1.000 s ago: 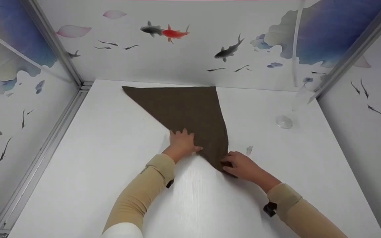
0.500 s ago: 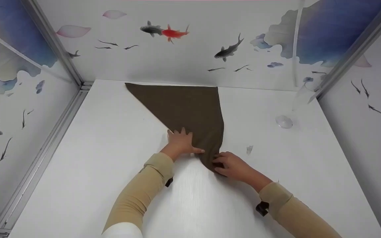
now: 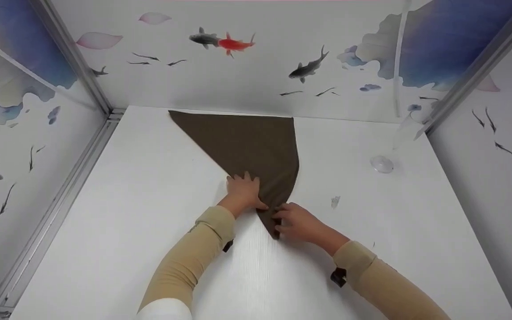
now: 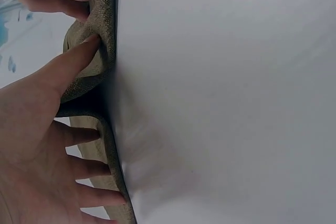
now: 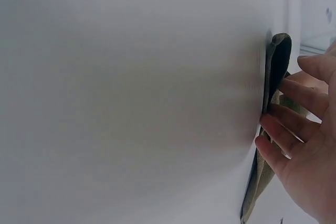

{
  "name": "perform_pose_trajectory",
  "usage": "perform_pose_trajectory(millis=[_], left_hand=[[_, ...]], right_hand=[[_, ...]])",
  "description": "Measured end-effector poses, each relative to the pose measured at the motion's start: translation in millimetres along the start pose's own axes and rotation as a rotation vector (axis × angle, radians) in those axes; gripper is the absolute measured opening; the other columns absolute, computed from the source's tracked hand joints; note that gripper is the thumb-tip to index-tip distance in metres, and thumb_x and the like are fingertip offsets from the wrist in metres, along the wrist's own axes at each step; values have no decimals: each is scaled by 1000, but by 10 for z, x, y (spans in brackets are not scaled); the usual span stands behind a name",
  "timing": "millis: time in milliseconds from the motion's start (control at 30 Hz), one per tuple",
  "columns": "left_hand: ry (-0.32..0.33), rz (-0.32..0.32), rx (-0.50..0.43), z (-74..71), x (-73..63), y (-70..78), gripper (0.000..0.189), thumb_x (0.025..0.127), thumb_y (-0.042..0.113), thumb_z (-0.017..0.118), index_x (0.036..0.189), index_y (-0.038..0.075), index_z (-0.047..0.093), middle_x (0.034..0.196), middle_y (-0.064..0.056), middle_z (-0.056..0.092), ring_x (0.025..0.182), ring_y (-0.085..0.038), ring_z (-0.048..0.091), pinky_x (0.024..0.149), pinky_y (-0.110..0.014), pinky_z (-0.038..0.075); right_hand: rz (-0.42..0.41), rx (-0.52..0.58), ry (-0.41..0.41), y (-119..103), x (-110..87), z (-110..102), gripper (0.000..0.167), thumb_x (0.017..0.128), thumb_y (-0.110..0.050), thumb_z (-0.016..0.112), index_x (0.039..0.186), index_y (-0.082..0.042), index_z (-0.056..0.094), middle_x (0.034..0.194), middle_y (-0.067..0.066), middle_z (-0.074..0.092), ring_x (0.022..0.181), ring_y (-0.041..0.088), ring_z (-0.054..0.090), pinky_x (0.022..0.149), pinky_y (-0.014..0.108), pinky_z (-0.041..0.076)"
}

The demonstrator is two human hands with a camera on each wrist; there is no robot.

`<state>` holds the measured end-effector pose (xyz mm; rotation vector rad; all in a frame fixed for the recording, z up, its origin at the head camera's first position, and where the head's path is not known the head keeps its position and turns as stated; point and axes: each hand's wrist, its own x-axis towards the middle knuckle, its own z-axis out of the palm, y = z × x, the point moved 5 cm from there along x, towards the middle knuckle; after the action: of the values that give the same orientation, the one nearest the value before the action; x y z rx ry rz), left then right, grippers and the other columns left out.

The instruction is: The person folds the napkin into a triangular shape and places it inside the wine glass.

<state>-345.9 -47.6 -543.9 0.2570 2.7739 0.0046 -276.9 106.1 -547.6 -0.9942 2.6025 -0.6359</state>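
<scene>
A dark brown cloth (image 3: pixel 242 142) lies on the white table, its wide end by the back wall and a narrow folded tip (image 3: pixel 272 224) pointing to the front. My left hand (image 3: pixel 242 191) rests on its left edge with fingers spread; in the left wrist view the thumb touches the raised fold (image 4: pixel 102 11). At the tip's right side is my right hand (image 3: pixel 300 222). Its outstretched fingers (image 5: pixel 283 129) touch the cloth's edge in the right wrist view, while the thumb stands apart from them. Some of the cloth's underside is hidden.
A clear round suction cup (image 3: pixel 381 164) sits on the table to the right. A small grey mark (image 3: pixel 335 202) lies nearer the cloth. White panels with painted fish surround the table (image 3: pixel 158 213) at the back and sides, with metal rails (image 3: pixel 74 178) at the left.
My right hand has moved left, pushing the cloth's near right corner in towards the left hand, so the front end narrows into a tip. The left hand stays almost in place.
</scene>
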Motion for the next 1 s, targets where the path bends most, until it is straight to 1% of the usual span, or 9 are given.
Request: perform_pose_trajectory(millis=[133, 233, 367, 467, 567, 667, 767, 867, 1000], left_hand=[[8, 5, 21, -6, -29, -48, 100, 73, 71, 70, 149, 15, 38, 153, -20, 32, 132, -45, 37, 102, -60, 32], [7, 18, -6, -5, -62, -91, 98, 73, 67, 73, 149, 14, 39, 153, -19, 32, 133, -45, 36, 100, -60, 34], [11, 58, -44, 8, -99, -145, 95, 74, 61, 77, 147, 12, 41, 152, -20, 33, 132, -45, 37, 99, -59, 37], [21, 96, -46, 11, -121, -178, 92, 74, 57, 78, 146, 11, 43, 149, -20, 36, 129, -45, 40, 99, -57, 38], [11, 127, -50, 5, -135, -203, 90, 76, 54, 79, 146, 10, 44, 149, -21, 35, 129, -46, 39, 101, -54, 38], [-10, 148, -58, 4, -146, -229, 89, 77, 50, 79, 147, 9, 42, 151, -22, 33, 132, -48, 36, 104, -52, 37], [-23, 170, -64, -1, -165, -251, 87, 78, 46, 80, 146, 7, 42, 152, -23, 31, 133, -49, 34, 107, -51, 34], [-31, 192, -73, -15, -194, -269, 84, 79, 41, 81, 145, 6, 43, 151, -24, 32, 134, -48, 34, 109, -50, 31], [-42, 212, -86, -45, -243, -309, 81, 79, 33, 82, 145, 6, 43, 151, -23, 33, 135, -47, 33, 110, -50, 30]], right_hand=[[-59, -36, 2, -56, 26, 7, 30, 92, -20, 66, 118, -5, 70, 128, 14, 59, 111, 29, 53, 94, 42, 45], [-112, -52, 13, -75, 33, -13, 29, 92, -20, 67, 118, -7, 70, 126, 10, 61, 114, 28, 53, 97, 42, 44], [-132, -46, 85, -22, 62, -73, 26, 92, -16, 66, 117, -8, 69, 123, 6, 61, 117, 25, 52, 100, 42, 42], [-99, -45, 165, 60, 94, -134, 24, 92, -14, 65, 115, -7, 69, 123, 7, 59, 116, 25, 51, 99, 42, 42], [-36, -46, 222, 156, 119, -189, 23, 92, -14, 65, 114, -7, 68, 124, 8, 58, 117, 26, 50, 101, 43, 41], [32, -36, 243, 249, 133, -218, 26, 93, -16, 65, 118, -8, 67, 129, 11, 55, 122, 29, 48, 103, 44, 39], [85, -37, 253, 334, 142, -230, 34, 93, -19, 65, 125, -8, 62, 135, 12, 52, 127, 30, 45, 106, 46, 36], [115, -27, 270, 402, 151, -249, 43, 93, -20, 66, 133, -6, 57, 138, 13, 50, 129, 31, 43, 107, 47, 34], [157, -30, 268, 487, 174, -256, 52, 94, -26, 65, 140, -7, 50, 142, 12, 47, 133, 30, 40, 109, 47, 32]])
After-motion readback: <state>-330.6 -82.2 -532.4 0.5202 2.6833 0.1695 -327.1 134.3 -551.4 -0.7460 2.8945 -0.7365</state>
